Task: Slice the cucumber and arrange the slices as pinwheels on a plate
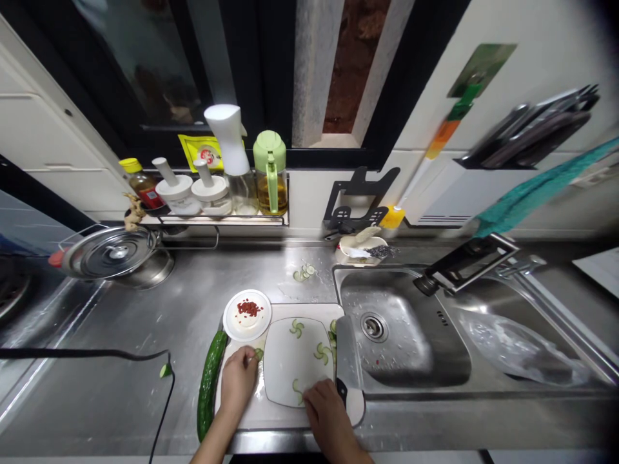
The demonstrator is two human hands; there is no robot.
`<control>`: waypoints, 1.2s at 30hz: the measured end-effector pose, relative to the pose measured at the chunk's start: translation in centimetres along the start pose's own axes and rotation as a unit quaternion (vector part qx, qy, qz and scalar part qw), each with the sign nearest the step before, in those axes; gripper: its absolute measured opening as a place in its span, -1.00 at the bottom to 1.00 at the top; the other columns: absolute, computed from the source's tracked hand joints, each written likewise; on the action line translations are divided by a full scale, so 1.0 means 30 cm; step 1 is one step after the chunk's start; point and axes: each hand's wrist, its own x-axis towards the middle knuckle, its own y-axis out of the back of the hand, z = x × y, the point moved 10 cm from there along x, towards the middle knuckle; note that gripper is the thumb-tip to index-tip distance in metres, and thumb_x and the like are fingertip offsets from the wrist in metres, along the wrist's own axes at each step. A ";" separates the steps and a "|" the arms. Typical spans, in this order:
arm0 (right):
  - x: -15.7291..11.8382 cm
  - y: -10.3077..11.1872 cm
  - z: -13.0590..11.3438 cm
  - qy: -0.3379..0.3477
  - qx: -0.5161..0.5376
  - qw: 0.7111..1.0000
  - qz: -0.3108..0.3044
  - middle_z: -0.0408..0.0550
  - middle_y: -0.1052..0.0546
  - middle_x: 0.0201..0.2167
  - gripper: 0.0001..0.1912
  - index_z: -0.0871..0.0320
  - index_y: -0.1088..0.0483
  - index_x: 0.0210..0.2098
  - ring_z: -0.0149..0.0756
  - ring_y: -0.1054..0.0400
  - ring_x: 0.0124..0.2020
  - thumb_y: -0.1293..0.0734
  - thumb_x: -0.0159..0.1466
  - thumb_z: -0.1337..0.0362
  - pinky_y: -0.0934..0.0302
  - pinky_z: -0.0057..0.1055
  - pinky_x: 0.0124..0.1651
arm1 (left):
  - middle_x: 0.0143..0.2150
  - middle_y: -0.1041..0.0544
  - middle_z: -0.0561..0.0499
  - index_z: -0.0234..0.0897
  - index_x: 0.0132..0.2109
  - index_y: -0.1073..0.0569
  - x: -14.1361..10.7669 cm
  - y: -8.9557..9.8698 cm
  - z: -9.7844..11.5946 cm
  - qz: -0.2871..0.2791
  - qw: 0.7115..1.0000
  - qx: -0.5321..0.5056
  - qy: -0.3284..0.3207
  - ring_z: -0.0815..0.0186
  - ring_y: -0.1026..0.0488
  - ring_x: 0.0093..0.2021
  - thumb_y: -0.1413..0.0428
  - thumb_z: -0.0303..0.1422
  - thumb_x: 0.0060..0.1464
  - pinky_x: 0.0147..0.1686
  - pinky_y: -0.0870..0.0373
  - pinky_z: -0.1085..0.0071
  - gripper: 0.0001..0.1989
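Note:
A white square plate [285, 361] lies on a pale cutting board [251, 412], with thin cucumber slices [322, 352] fanned in small pinwheels on it. My left hand [236, 377] is closed at the plate's left edge, fingertips pinching a green cucumber slice [258, 354]. Over the lower right of the plate, my right hand [326, 409] has its fingers drawn together, the tips at another cucumber slice [296, 386]. A cleaver [348, 348] rests along the board's right side, its black handle partly behind my right hand. Left of the board lies a whole cucumber [211, 380].
A small white dish [232, 316] of red berries overlaps the board's upper left corner. Loose cucumber slices [304, 272] lie behind the board. The steel sink [411, 348] is on the right. A black cord [167, 386] and a lidded pot [140, 270] are on the left.

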 end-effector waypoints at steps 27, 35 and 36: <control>0.252 0.112 -0.002 -0.124 0.316 0.940 -0.020 -0.15 -0.45 -0.58 -0.87 0.16 -0.43 -0.54 -0.34 -0.30 -0.45 -0.26 0.05 0.32 -0.15 -0.42 -0.31 | -0.58 -0.41 0.15 -0.31 -0.36 -0.40 -0.141 -0.268 0.135 -0.283 0.845 -0.383 0.243 0.56 -0.19 -0.67 -0.22 0.03 -0.17 -0.65 0.09 0.59 -0.54; 0.234 0.123 -0.020 -0.110 0.337 0.934 -0.047 -0.16 -0.47 -0.55 -0.88 0.15 -0.46 -0.52 -0.34 -0.32 -0.43 -0.28 0.06 0.29 -0.16 -0.43 -0.31 | -0.52 -0.49 0.04 -0.35 -0.29 -0.40 -0.251 -0.332 0.142 -0.309 0.693 -0.503 0.415 0.55 -0.35 -0.64 -0.23 -0.29 0.01 -0.68 -0.12 0.68 -0.78; 0.233 0.122 -0.018 -0.110 0.333 0.935 -0.050 -0.16 -0.48 -0.55 -0.88 0.16 -0.46 -0.51 -0.34 -0.33 -0.43 -0.28 0.06 0.30 -0.16 -0.44 -0.31 | -0.52 -0.48 0.05 -0.35 -0.28 -0.41 -0.246 -0.330 0.143 -0.305 0.686 -0.514 0.414 0.56 -0.36 -0.64 -0.24 -0.35 0.01 -0.68 -0.13 0.69 -0.81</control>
